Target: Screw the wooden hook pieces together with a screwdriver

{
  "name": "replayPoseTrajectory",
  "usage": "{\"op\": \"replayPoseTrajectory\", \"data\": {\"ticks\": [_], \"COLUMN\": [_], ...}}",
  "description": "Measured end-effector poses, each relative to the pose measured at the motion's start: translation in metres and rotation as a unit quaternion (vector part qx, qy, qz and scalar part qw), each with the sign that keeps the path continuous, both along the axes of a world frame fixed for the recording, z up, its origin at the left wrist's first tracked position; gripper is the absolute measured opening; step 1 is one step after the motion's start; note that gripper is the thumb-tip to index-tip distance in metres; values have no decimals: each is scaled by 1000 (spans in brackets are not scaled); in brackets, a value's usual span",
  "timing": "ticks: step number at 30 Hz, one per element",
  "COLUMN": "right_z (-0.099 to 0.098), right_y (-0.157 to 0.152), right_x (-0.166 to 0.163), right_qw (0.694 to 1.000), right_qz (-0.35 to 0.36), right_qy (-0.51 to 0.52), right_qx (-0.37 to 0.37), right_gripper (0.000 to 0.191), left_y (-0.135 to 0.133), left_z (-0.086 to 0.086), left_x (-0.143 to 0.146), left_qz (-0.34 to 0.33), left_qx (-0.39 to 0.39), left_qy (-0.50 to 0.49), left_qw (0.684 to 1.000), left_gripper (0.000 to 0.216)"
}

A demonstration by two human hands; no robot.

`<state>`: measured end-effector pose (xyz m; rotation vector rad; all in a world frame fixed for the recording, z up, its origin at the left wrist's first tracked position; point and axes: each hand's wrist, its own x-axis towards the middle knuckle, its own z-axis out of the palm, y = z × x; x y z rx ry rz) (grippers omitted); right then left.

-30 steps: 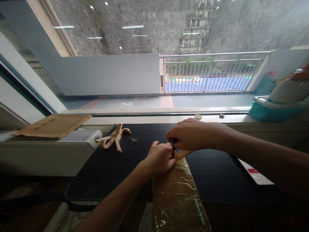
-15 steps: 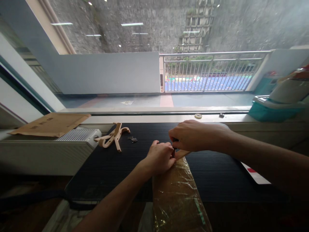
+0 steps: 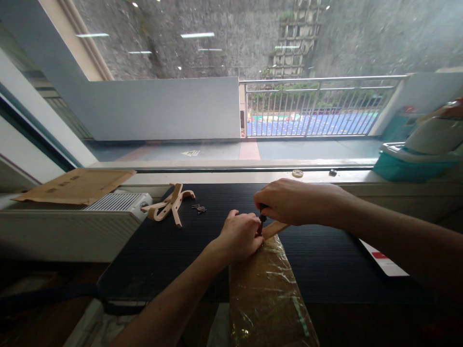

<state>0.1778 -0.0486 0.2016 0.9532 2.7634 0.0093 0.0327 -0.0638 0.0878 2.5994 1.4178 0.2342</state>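
My left hand (image 3: pixel 240 236) is closed over the far end of a wooden board wrapped in clear plastic (image 3: pixel 265 294), which lies on a black ribbed mat (image 3: pixel 173 250). My right hand (image 3: pixel 289 201) is closed round a small dark tool (image 3: pixel 261 219) that stands upright against a bare wooden piece (image 3: pixel 275 228) at the board's end. The two hands almost touch. What the left fingers pinch is hidden.
Curved wooden parts (image 3: pixel 170 205) and several small dark screws (image 3: pixel 198 208) lie on the mat at the far left. A cardboard sheet (image 3: pixel 75 185) rests on a white radiator (image 3: pixel 119 202). A teal container (image 3: pixel 412 166) stands at the right, a white card (image 3: pixel 385 260) beneath my right forearm.
Hardly anything has moved. My right hand shifted slightly on the dark tool while my left hand stayed in place on the board's end.
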Motion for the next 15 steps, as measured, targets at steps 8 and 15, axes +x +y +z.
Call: {"op": "replayPoseTrajectory", "data": {"ticks": [8, 15], "right_z": [5, 0], "right_y": [2, 5], "right_x": [7, 6], "right_qw": [999, 999], "right_qz": [5, 11], "right_qy": [38, 33], "right_qx": [-23, -10], "right_gripper": [21, 19], "left_y": [-3, -1], "left_z": [5, 3], "left_x": [0, 0], "left_qz": [2, 1], "left_qx": [-6, -5], "left_qy": [-2, 5], "left_qw": [1000, 1000], "left_gripper": [17, 19]}}
